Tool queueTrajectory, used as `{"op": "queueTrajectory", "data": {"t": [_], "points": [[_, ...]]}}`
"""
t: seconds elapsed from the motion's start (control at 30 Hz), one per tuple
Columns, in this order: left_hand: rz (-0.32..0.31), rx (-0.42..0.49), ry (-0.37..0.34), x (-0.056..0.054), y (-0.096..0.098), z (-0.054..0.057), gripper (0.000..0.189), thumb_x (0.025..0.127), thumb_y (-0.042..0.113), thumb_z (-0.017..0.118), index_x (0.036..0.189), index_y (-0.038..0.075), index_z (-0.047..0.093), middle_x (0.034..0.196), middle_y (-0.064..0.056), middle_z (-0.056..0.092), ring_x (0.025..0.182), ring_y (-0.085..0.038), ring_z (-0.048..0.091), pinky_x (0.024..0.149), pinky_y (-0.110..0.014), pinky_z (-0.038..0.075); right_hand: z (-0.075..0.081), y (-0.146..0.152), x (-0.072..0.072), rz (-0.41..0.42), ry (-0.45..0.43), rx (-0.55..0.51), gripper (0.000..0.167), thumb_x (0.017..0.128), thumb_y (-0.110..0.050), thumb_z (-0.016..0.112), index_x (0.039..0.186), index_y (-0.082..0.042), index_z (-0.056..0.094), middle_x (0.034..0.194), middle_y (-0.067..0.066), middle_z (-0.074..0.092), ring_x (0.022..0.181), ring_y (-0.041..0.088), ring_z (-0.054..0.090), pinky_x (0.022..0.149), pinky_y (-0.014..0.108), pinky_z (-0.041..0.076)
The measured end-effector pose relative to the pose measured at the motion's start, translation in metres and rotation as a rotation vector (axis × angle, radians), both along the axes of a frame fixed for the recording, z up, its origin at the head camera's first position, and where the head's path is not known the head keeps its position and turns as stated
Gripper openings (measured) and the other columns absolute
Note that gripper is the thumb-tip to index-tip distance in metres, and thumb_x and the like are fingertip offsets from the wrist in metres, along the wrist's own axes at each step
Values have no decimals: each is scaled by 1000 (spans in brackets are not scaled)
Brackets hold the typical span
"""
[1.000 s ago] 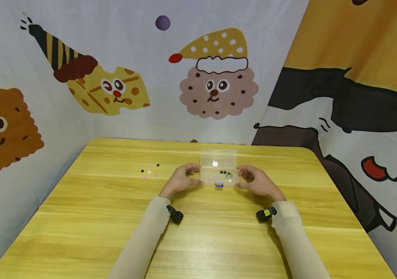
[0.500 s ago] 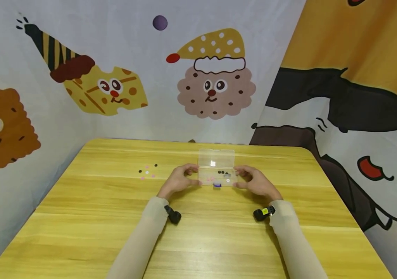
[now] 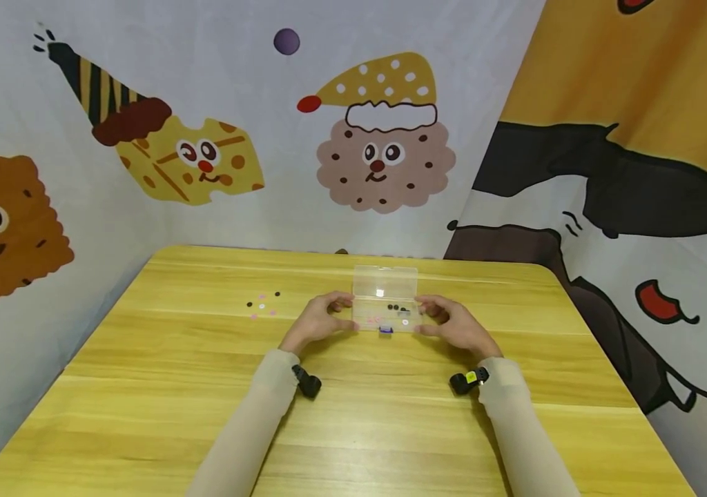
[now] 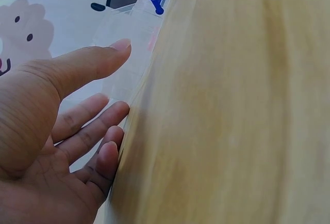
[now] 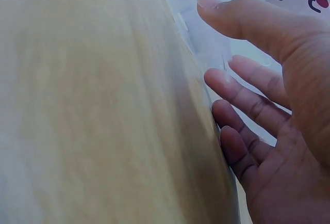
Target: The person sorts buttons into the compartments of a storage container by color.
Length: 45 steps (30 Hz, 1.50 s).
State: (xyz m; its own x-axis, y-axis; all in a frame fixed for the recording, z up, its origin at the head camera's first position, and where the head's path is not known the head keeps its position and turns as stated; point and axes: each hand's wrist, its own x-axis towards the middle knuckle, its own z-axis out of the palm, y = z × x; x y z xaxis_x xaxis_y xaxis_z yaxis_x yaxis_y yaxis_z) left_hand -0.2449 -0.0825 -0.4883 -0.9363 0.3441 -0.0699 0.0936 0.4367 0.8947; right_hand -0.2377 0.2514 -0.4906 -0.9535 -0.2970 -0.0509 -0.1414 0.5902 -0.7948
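A clear plastic box stands on the table with its lid raised at the back and a blue clasp at the front. Inside lie small black pieces, pink pieces and a white ring-like piece. My left hand is at the box's left end, thumb by the front corner and relaxed fingers farther back. Mirroring it, my right hand is at the right end, fingers loosely bent. In both wrist views the lower fingers rest low by the table, with the thumbs extended beside the box.
Left of the box, several small round pieces lie scattered on the wooden table: black ones, pink ones and a white one. A cloth with cartoon prints hangs behind the table.
The head view shifts slightly. Both hands, the box and the scattered pieces keep their places relative to one another.
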Motion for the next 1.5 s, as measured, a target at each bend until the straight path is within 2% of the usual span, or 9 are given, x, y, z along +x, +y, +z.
{"op": "queueTrajectory", "data": {"t": [0.3, 0.53, 0.87, 1.2, 1.5], "points": [[-23, -14, 13, 1, 1, 4, 63, 83, 24, 87, 140, 15, 61, 133, -4, 66, 117, -25, 57, 105, -46, 48, 0, 1, 1, -16, -20, -36, 67, 83, -37, 86, 144, -26, 59, 125, 1, 65, 108, 24, 56, 95, 39, 46], [-36, -45, -15, 3, -3, 12, 70, 84, 24, 86, 146, 14, 56, 137, -7, 63, 121, -27, 56, 106, -48, 48, -3, -1, 0, -9, -28, -37, 68, 83, -38, 86, 144, -27, 59, 124, 1, 65, 109, 25, 55, 97, 40, 46], [-37, -185, 29, 1, -13, 23, 73, 86, 30, 85, 149, 19, 52, 144, -9, 58, 131, -32, 54, 109, -52, 47, -2, 0, 0, -10, -23, -35, 66, 84, -39, 86, 143, -27, 59, 124, 2, 65, 107, 24, 55, 95, 39, 46], [-60, -292, 157, 6, -34, 34, 71, 90, 35, 80, 151, 13, 50, 149, -16, 55, 144, -40, 40, 115, -62, 39, -2, -1, -2, -16, -20, -23, 65, 84, -38, 86, 142, -26, 60, 122, 0, 65, 106, 24, 55, 95, 40, 46], [-28, -367, 256, 9, -62, 41, 70, 93, 41, 76, 151, 13, 50, 156, -16, 44, 148, -42, 32, 112, -68, 39, 0, -1, 0, -17, -29, -28, 62, 86, -34, 85, 142, -27, 60, 122, 0, 65, 104, 24, 55, 93, 40, 46]]}}
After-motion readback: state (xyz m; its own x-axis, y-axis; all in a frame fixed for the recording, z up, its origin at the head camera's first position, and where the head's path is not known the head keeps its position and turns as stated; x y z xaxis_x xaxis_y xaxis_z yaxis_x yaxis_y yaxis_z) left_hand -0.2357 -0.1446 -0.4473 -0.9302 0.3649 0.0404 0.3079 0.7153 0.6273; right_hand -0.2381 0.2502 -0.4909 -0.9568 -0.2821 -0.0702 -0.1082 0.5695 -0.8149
